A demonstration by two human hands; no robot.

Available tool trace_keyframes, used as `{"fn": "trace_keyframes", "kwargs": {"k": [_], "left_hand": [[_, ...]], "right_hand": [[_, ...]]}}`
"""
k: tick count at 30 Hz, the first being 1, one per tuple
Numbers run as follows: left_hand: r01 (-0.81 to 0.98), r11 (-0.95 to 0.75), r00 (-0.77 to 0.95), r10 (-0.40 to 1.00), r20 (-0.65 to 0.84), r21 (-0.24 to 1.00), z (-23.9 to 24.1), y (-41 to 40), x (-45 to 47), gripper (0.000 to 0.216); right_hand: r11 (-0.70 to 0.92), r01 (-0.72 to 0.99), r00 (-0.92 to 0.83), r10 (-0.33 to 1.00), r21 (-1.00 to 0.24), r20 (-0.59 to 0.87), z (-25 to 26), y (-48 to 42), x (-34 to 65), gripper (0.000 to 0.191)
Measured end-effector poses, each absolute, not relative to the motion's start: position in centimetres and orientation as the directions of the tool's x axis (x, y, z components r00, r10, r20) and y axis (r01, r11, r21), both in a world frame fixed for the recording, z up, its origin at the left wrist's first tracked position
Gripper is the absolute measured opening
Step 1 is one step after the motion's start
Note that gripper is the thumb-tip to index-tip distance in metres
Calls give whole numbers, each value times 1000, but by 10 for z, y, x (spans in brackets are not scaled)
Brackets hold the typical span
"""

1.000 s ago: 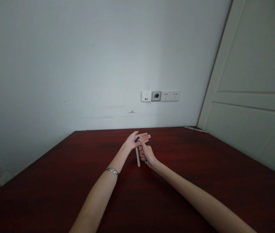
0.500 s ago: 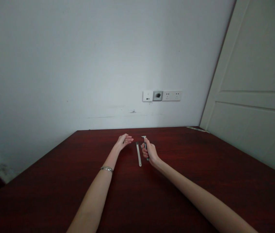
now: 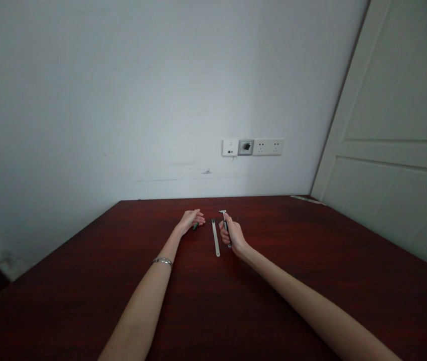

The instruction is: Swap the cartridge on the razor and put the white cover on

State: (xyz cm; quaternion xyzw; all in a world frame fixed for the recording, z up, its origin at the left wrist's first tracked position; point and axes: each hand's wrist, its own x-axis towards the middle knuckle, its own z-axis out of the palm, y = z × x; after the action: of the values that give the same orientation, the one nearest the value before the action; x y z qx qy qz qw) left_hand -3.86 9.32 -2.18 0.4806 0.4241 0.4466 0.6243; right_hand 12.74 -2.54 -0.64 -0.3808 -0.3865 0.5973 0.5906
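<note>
My right hand (image 3: 231,234) is closed around a small dark-handled tool (image 3: 224,218) with a metal head that sticks up past my fingers. Just left of it a thin pale strip (image 3: 215,238) lies flat on the dark red table (image 3: 311,260). My left hand (image 3: 190,220) rests palm down on the table, its fingers curled over a small green object (image 3: 195,226) that peeks out beneath them. A silver bracelet (image 3: 162,260) circles my left wrist.
A white wall rises behind the table with a row of sockets (image 3: 253,147). A white door (image 3: 397,150) stands at the right. A thin strip (image 3: 305,199) lies at the table's far right corner.
My left hand turned from palm up to palm down and moved left onto the table, away from the right hand. The right hand lifted the tool off the left palm and holds it upright.
</note>
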Motion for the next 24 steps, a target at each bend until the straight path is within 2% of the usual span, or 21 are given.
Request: {"fn": "trace_keyframes", "kwargs": {"k": [9,14,17,21,24], "left_hand": [[-133,24,196,981,3,991,-25,98,-40,23],[-122,-47,131,989,63,991,-9,92,-40,22],[-129,-76,161,982,96,989,14,85,-38,18],[-66,-186,149,970,194,980,50,72,-31,20],[67,-275,285,926,246,959,68,62,-25,26]], "right_hand": [[2,-424,-30,999,-905,16,-9,-22,131,46],[92,-418,-8,994,-904,104,-7,-11,138,38],[164,-404,54,986,-900,156,0,-6,146,31],[358,-246,164,931,-901,325,14,-3,161,36],[456,-102,247,873,-884,422,22,-1,173,42]]}}
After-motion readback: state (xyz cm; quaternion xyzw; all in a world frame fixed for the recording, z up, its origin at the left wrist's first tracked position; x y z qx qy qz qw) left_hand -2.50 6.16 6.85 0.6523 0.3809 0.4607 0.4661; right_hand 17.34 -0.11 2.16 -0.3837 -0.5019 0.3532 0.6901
